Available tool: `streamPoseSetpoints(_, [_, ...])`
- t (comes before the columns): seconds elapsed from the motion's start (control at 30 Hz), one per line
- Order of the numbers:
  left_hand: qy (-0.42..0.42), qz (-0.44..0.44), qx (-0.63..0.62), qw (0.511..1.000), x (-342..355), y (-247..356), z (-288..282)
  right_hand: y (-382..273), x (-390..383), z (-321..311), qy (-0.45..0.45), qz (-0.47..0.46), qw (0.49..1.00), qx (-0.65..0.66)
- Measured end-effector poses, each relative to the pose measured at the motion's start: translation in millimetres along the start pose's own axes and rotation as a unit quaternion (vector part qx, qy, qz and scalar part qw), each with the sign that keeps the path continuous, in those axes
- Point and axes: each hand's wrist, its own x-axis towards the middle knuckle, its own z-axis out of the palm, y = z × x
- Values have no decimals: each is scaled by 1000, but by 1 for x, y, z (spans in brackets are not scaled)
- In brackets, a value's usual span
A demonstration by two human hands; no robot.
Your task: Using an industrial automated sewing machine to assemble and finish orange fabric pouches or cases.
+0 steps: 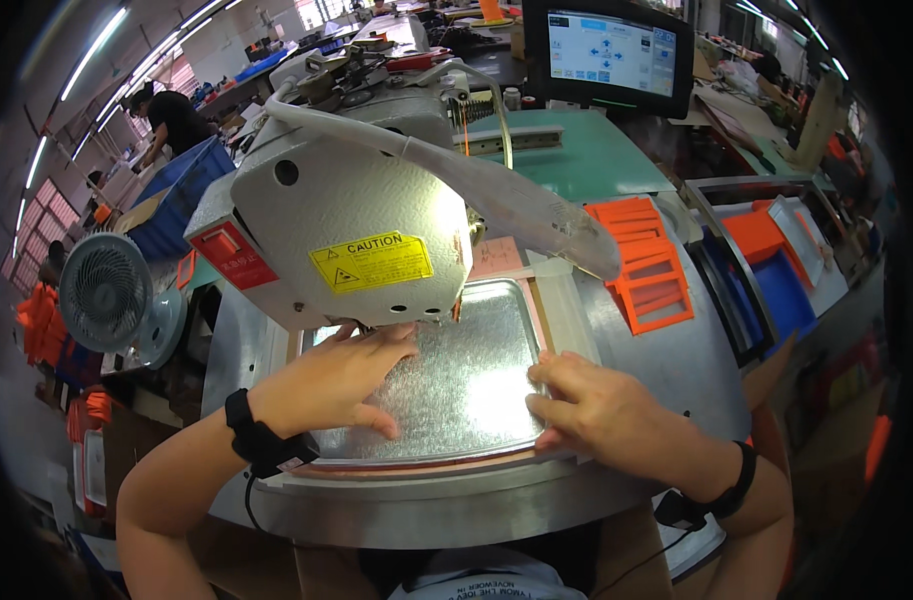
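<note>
Tube lights (94,55) shine over a workshop, and a screen (608,48) stands beyond the back edge of a metal counter (681,370). Near the counter's front edge, about midway along, a shiny metal plate (454,388) lies partly beneath a grey machine (376,210). The person's hands are apart: the left hand (341,378) spreads over the plate, some fingertips hidden by the machine; the right hand (594,402) curls at the plate's right rim, its grip unclear. Orange frames (631,212) lie toward the counter's back right corner.
</note>
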Motion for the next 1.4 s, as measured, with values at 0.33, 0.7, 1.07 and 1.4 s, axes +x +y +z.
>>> streamPoseSetpoints(0.33, [-154, -45, -7, 987, 5, 26, -5, 1, -1, -2, 9, 97, 992, 78])
streamPoseSetpoints(0.7, [-142, -52, -65, 986, 6, 19, -2, 49, 15, -9, -77, 5, 997, 2])
streamPoseSetpoints(1.07, [-119, -48, -78, 989, 7, 22, -2, 10, 17, -21, -127, 36, 991, -31])
streamPoseSetpoints(1.4, [-70, 7, -56, 996, -3, 13, 9, -3, 22, -21, -143, 31, 982, -122])
